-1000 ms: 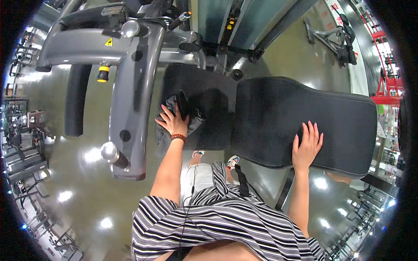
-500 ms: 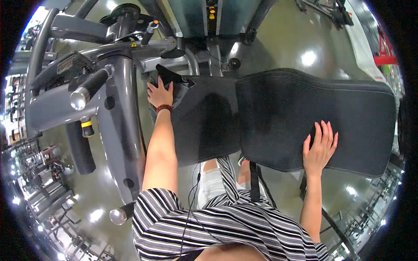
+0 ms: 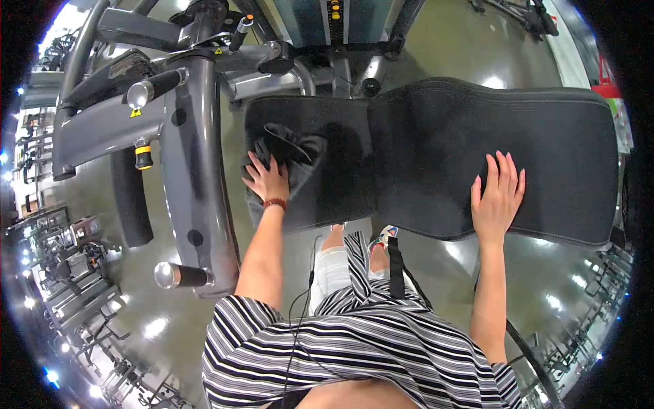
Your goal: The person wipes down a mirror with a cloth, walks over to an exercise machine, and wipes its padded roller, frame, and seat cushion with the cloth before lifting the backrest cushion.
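A long black padded bench lies across in front of me, made of a left pad (image 3: 344,184) and a wider right pad (image 3: 429,163) with stitched edges. My left hand (image 3: 270,184) presses a bunched black cloth (image 3: 300,153) onto the left part of the left pad, its fingers spread over the fabric. The cloth's part under the palm is hidden. On the right pad, near its front edge, my right hand (image 3: 497,198) lies flat with fingers stretched out, holding nothing.
Left of the bench stands the grey machine frame (image 3: 197,163) with metal-capped handles (image 3: 167,274) and a yellow-ringed knob (image 3: 143,155). A weight stack (image 3: 335,20) rises behind the bench. More gym machines line the left side.
My left hand has slid with the black cloth toward me and slightly right across the left pad. My right hand stays resting on the right pad. The view has shifted a little.
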Demonstrator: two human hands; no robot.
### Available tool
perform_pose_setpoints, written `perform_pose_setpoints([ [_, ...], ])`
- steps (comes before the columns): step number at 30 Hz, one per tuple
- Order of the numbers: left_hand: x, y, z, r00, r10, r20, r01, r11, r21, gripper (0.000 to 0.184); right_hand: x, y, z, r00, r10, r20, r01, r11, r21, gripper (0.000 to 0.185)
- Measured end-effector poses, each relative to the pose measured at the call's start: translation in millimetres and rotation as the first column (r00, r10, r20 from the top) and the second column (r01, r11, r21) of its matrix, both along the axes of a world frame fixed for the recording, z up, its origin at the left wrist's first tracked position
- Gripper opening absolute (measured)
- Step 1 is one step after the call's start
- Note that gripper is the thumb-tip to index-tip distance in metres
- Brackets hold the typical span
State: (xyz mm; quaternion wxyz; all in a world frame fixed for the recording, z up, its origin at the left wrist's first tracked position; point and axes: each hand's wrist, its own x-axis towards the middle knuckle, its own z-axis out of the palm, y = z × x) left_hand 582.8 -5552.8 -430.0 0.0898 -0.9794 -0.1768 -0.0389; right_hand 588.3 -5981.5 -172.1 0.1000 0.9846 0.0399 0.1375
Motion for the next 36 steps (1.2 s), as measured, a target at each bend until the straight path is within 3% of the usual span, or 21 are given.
perform_pose_setpoints([
  [6,-84,-31,17,0.983,-0.036,-0.180,0.017,0.994,-0.104,0.049,5,-5,-4,1.000,0.007,0.005,-0.007,1.000,0.023,0.041],
  [9,-111,-43,12,0.979,-0.129,-0.160,0.106,0.984,-0.145,0.051,5,-5,-4,1.000,0.000,-0.004,0.000,1.000,0.018,0.040],
  [12,-105,-53,11,0.969,-0.084,-0.233,0.040,0.981,-0.188,0.051,5,-5,-5,1.000,-0.015,-0.014,0.015,1.000,0.012,0.039],
  [17,-48,-61,-1,0.957,-0.273,-0.099,0.252,0.950,-0.183,0.055,4,-6,-3,0.999,-0.041,-0.020,0.041,0.999,-0.006,0.039],
  [23,67,-81,3,0.861,-0.472,-0.192,0.433,0.876,-0.211,0.055,-1,-11,4,0.996,-0.088,-0.032,0.087,0.996,-0.028,0.038],
  [27,128,-97,-11,0.815,-0.542,-0.202,0.492,0.833,-0.252,0.054,-2,-13,6,0.993,-0.118,-0.030,0.116,0.991,-0.062,0.039],
  [31,176,-115,-25,0.750,-0.590,-0.299,0.579,0.804,-0.133,0.051,-2,-19,9,0.992,-0.127,-0.020,0.126,0.990,-0.060,0.039],
  [36,188,-131,-39,0.774,-0.606,-0.181,0.590,0.795,-0.141,0.050,0,-23,8,0.990,-0.136,-0.024,0.134,0.989,-0.064,0.040],
])
